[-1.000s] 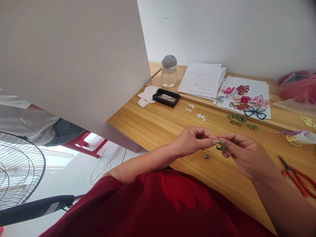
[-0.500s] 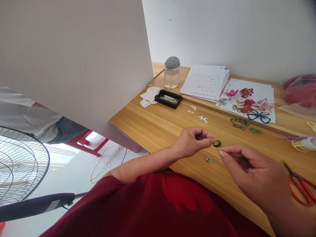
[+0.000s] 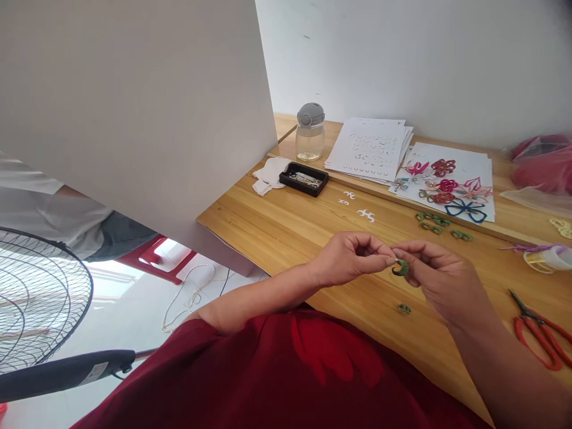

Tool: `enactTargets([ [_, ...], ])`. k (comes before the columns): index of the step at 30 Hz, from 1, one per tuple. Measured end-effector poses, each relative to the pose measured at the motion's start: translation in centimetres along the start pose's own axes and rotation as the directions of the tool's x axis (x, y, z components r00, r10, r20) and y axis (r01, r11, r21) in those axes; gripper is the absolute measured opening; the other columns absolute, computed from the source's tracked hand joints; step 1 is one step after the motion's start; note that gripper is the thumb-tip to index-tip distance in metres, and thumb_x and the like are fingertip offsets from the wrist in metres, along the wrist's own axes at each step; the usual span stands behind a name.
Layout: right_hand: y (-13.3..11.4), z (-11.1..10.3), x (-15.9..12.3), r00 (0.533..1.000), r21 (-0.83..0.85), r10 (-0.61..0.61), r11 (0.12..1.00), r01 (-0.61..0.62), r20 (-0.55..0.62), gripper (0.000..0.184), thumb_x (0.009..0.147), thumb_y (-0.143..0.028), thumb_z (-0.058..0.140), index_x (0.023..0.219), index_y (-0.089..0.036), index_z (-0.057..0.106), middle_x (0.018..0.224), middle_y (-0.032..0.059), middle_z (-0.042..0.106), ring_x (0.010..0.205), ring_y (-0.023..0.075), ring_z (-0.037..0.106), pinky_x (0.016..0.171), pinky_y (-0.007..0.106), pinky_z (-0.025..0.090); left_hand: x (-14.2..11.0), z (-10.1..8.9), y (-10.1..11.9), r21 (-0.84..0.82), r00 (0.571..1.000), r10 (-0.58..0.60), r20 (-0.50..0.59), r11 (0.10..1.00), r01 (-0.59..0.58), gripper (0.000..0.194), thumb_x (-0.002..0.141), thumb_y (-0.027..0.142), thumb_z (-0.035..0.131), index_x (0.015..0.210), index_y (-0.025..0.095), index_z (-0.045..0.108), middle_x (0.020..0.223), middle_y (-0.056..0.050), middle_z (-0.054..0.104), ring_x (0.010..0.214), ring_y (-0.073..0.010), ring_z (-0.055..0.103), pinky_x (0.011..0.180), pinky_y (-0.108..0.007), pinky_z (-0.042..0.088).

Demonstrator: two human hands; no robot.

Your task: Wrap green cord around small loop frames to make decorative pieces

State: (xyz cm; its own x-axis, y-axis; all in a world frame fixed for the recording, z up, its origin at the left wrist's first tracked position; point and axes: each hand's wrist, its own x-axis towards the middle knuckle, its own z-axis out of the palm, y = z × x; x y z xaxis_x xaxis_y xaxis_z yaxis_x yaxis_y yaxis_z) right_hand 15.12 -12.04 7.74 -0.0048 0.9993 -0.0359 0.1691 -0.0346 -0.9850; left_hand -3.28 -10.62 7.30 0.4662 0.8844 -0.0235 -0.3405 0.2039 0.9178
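Note:
My left hand [image 3: 342, 261] pinches a small green crescent-shaped piece [image 3: 401, 268] at its pale tip, between thumb and forefinger. Close against it, the closed fingers of my right hand [image 3: 440, 271] meet the left fingertips at the top of the crescent. What the right fingertips hold is too small to make out. Below the hands is a small green-and-metallic spool-like thing [image 3: 404, 308]; whether it hangs or rests on the table I cannot tell. Several similar green curved pieces [image 3: 431, 223] lie beyond the hands.
Red-handled scissors [image 3: 534, 328] lie at the right, near a spool [image 3: 552, 258]. White paper cutouts [image 3: 366, 215], a black tray [image 3: 304, 179] and a bottle [image 3: 310, 134] are farther back. Wrapped flowers lie on paper sheets [image 3: 415, 152]. At the left are a partition [image 3: 147, 107] and a fan [image 3: 40, 304].
My right hand has moved left and up to meet the left fingertips at the crescent. The small spool-like thing has shifted right and nearer to me. The left hand has barely moved.

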Motion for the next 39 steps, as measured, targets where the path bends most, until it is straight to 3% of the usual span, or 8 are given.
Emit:
enactTargets([
  [3, 0.8, 1.0, -0.9, 0.987, 0.229, 0.146, 0.961, -0.157, 0.066, 0.04, 0.06, -0.054, 0.096, 0.074, -0.023, 0.075, 0.056, -0.0041, 0.055, 0.048, 0.0072, 0.041, 0.044, 0.022, 0.034, 0.3, -0.1, -0.4, -0.02, 0.998, 0.009, -0.066, 1.0, -0.01, 0.045, 0.062, 0.046, 0.095, 0.076, 0.012, 0.068, 0.067, 0.002, 0.063, 0.059, -0.0045, 0.046, 0.059, -0.023, 0.035],
  [7, 0.5, 1.7, -3.0, 0.974, 0.181, 0.2, 0.959, -0.217, 0.11, 0.035, 0.073, -0.051, 0.09, 0.071, -0.022, 0.071, 0.063, -0.0015, 0.06, 0.052, 0.0086, 0.048, 0.05, 0.024, 0.043, 0.9, -0.3, -1.0, 0.008, 0.983, 0.011, -0.184, 1.0, -0.01, 0.049, 0.06, 0.049, 0.094, 0.078, 0.013, 0.066, 0.067, 0.002, 0.062, 0.06, -0.0056, 0.048, 0.06, -0.024, 0.036],
  [14, -2.3, 0.2, -4.0, 0.982, -0.358, -0.177, 0.923, 0.141, -0.072, 0.02, 0.088, -0.047, 0.075, 0.088, -0.027, 0.078, 0.076, 0.0022, 0.071, 0.063, 0.0154, 0.058, 0.055, 0.029, 0.045, 0.7, -0.1, -0.5, 0.128, 0.99, -0.025, -0.142, 0.991, 0.043, 0.048, 0.06, 0.049, 0.094, 0.075, 0.013, 0.066, 0.064, 0.004, 0.058, 0.059, -0.0053, 0.044, 0.058, -0.024, 0.033],
  [19, -2.9, -0.9, -1.4, 0.956, -0.349, -0.28, 0.907, 0.234, -0.087, 0.019, 0.087, -0.046, 0.078, 0.086, -0.027, 0.078, 0.074, 0.0014, 0.071, 0.063, 0.014, 0.058, 0.06, 0.029, 0.048, 0.4, 0.2, 0.0, 0.104, 0.998, -0.053, -0.014, 0.993, 0.055, 0.047, 0.06, 0.046, 0.096, 0.076, 0.012, 0.068, 0.067, 0.002, 0.062, 0.06, -0.0052, 0.048, 0.062, -0.024, 0.038],
  [23, -0.8, -1.0, 0.3, 0.996, -0.065, -0.09, 0.994, 0.09, -0.001, 0.033, 0.071, -0.054, 0.09, 0.078, -0.024, 0.077, 0.063, -0.0009, 0.064, 0.053, 0.0103, 0.05, 0.048, 0.025, 0.039, 0.3, 0.3, 0.0, 0.043, 0.998, -0.026, 0.049, 0.999, 0.024, 0.046, 0.06, 0.044, 0.097, 0.077, 0.012, 0.068, 0.071, 0.0, 0.065, 0.064, -0.0065, 0.052, 0.065, -0.024, 0.042],
  [29, 0.9, 0.6, -2.4, 0.969, 0.206, 0.211, 0.95, -0.233, 0.126, 0.037, 0.069, -0.053, 0.091, 0.072, -0.022, 0.072, 0.066, -0.0005, 0.066, 0.049, 0.0086, 0.05, 0.048, 0.025, 0.042, 0.8, -0.1, -0.5, 0.049, 0.995, 0.012, -0.096, 0.999, -0.007, 0.05, 0.062, 0.051, 0.094, 0.078, 0.012, 0.068, 0.068, 0.001, 0.064, 0.061, -0.0055, 0.048, 0.061, -0.024, 0.039],
  [33, -0.6, 0.7, -4.8, 0.991, -0.089, 0.09, 0.993, -0.081, 0.098, 0.03, 0.081, -0.052, 0.082, 0.076, -0.023, 0.075, 0.068, 0.0015, 0.067, 0.055, 0.0115, 0.052, 0.055, 0.027, 0.046, 1.2, -0.3, -1.3, 0.109, 0.983, 0.042, -0.179, 0.994, -0.023, 0.045, 0.065, 0.047, 0.092, 0.078, 0.013, 0.068, 0.067, 0.002, 0.061, 0.059, -0.0053, 0.046, 0.059, -0.023, 0.036],
  [39, -3.0, -0.7, -4.5, 0.974, -0.383, -0.225, 0.901, 0.202, -0.017, 0.02, 0.089, -0.047, 0.073, 0.085, -0.028, 0.076, 0.073, 0.0016, 0.072, 0.06, 0.0149, 0.057, 0.055, 0.029, 0.045, 0.9, 0.2, -1.3, 0.194, 0.992, 0.031, -0.124, 0.981, -0.007, 0.042, 0.066, 0.046, 0.091, 0.077, 0.013, 0.068, 0.067, 0.002, 0.062, 0.06, -0.0053, 0.047, 0.057, -0.023, 0.035],
])
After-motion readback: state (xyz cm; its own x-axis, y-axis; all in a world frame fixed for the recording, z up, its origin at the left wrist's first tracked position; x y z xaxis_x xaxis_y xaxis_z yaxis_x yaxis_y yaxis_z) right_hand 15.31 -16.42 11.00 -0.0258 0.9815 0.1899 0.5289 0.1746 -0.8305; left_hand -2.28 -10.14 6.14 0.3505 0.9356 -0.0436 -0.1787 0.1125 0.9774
